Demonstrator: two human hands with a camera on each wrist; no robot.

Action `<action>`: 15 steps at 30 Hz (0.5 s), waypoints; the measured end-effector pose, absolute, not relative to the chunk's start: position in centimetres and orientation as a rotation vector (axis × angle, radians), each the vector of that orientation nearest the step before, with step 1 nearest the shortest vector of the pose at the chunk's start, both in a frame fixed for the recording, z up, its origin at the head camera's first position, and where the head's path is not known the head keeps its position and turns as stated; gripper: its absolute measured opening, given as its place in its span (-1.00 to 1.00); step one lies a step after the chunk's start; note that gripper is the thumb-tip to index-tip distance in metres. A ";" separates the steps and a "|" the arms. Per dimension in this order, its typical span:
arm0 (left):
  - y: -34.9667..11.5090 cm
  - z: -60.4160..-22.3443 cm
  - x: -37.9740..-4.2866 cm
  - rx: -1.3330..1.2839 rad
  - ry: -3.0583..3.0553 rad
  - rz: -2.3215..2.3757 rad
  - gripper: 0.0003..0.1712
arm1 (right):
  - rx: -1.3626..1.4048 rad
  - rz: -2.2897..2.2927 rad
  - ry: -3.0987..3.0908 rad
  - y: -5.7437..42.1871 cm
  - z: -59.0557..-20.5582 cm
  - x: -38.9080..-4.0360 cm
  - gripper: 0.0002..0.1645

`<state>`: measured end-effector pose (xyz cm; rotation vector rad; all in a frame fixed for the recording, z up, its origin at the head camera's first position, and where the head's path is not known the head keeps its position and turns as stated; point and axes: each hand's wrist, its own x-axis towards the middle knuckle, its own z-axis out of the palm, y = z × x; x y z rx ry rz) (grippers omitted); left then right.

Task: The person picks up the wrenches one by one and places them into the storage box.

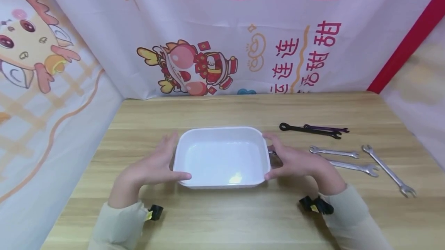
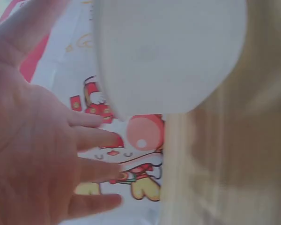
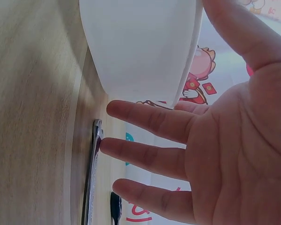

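Note:
A white rectangular dish (image 1: 215, 161) with rounded corners sits between my two hands over the wooden table, and nothing lies inside it. At its left end is my left hand (image 1: 156, 169), fingers spread straight, thumb reaching over the near corner of the rim. My right hand (image 1: 292, 161) is at the other end, thumb by the near corner and index finger by the far one. Seen from the right wrist, the other fingers (image 3: 150, 157) stretch out straight below the dish wall (image 3: 140, 51). In the left wrist view the fingers (image 2: 100, 168) are likewise extended beside the dish.
To the right lie a black wrench (image 1: 309, 129), a thin purple wrench (image 1: 326, 128), a small silver wrench (image 1: 333, 152), a larger silver wrench (image 1: 354, 166) partly hidden by my right arm, and a slanted silver wrench (image 1: 388, 170). Printed cloth (image 1: 208, 14) hangs behind the table.

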<state>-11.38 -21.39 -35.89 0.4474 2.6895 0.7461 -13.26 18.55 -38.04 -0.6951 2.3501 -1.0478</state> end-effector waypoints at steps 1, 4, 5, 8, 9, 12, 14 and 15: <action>-21.2 -36.1 -11.5 0.439 2.692 0.741 0.57 | -0.699 -1.055 2.347 18.6 -38.1 -13.2 0.36; -20.9 -36.6 -11.9 0.449 2.709 0.745 0.66 | -0.717 -1.069 2.357 18.9 -38.3 -13.0 0.35; -20.9 -36.8 -12.0 0.466 2.712 0.753 0.68 | -0.725 -1.079 2.358 19.0 -38.3 -13.0 0.35; -20.9 -37.2 -12.1 0.481 2.691 0.753 0.70 | -0.750 -1.085 2.359 19.5 -38.3 -13.1 0.30; -21.0 -37.4 -12.1 0.474 2.677 0.748 0.70 | -0.744 -1.069 2.367 19.7 -38.2 -13.1 0.27; -21.0 -37.8 -12.1 0.476 2.657 0.728 0.69 | -0.701 -0.982 2.428 20.2 -37.7 -13.3 0.14; -21.1 -38.0 -12.1 0.484 2.657 0.722 0.69 | -0.672 -0.899 2.479 20.5 -37.4 -13.6 0.03; -21.1 -38.1 -12.1 0.488 2.661 0.718 0.69 | -0.659 -0.866 2.496 20.6 -37.2 -13.7 -0.04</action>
